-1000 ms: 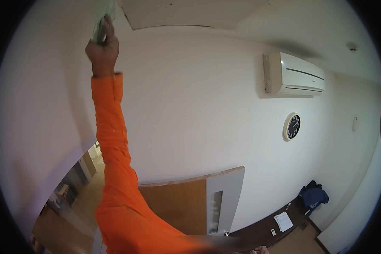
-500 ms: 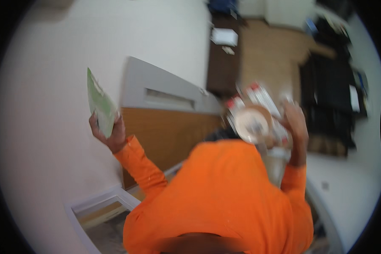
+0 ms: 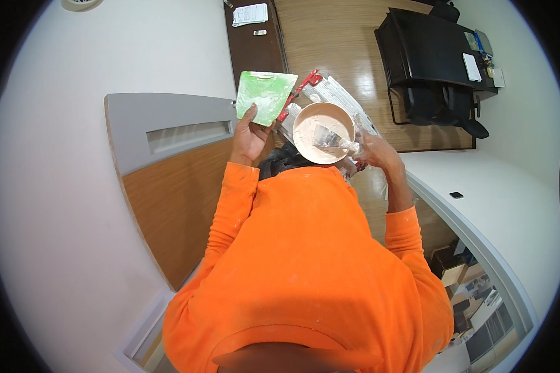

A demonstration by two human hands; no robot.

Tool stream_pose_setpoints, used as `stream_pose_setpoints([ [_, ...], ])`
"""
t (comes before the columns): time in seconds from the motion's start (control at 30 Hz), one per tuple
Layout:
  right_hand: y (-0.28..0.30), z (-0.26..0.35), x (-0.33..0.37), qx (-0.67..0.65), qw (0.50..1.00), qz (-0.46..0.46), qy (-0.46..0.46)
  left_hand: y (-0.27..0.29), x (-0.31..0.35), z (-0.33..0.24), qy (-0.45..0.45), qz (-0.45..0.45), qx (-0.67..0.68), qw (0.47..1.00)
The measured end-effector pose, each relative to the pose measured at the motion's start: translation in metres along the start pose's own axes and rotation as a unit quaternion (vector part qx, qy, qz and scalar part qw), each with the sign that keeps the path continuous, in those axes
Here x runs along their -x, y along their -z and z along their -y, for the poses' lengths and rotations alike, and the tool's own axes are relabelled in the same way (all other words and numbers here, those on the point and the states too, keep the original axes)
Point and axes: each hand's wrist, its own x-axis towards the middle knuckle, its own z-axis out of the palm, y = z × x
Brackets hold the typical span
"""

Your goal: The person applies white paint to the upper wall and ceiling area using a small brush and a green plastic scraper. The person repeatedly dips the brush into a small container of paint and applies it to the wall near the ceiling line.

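Observation:
A green plastic spreader (image 3: 262, 98), smeared with white, is gripped by its lower edge in my left hand (image 3: 250, 140). The thumb lies on its face and the fingers are behind it. To the right, my right hand (image 3: 379, 151) is closed round the handle of a putty knife (image 3: 327, 137). The knife's coated blade is inside a round tan bucket (image 3: 349, 118), against the pale putty (image 3: 310, 120) in it. The bucket stands on a stepladder (image 3: 343, 93) with red parts, in front of my chest. The spreader is apart from the bucket.
A grey and wood-brown door (image 3: 174, 205) stands at the left, against the white wall (image 3: 50, 186). A dark cabinet (image 3: 253, 50) with papers is ahead. Black desk (image 3: 410, 53) and chairs (image 3: 445, 105) are at the far right. Lower right is a framed window (image 3: 479, 248).
My left hand has brought the spreader rightward, close beside the bucket, its face now turned toward me. My right hand has moved left to the bucket, with the putty knife in it. The view has shifted.

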Motion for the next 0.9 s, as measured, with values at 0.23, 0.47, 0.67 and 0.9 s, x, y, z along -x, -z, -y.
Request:
stream_pose_setpoints([
  [0.23, 0.046, 0.03, 0.035, -0.133, 0.991, -0.016, -0.001, -0.001, -0.035, 0.043, 0.025, -0.008, -0.022, 0.999],
  [0.47, -0.028, 0.007, -0.004, -0.294, 0.921, -0.256, 0.005, -0.001, -0.048, 0.062, 0.016, -0.006, 0.002, 1.0],
  [0.67, -0.049, 0.023, -0.007, -0.384, 0.862, -0.331, 0.005, -0.002, -0.05, 0.058, -0.005, -0.026, -0.016, 1.0],
  [0.9, -0.05, 0.042, -0.02, -0.423, 0.844, -0.327, 0.032, -0.009, -0.056, 0.066, -0.06, -0.013, -0.179, 0.982],
])
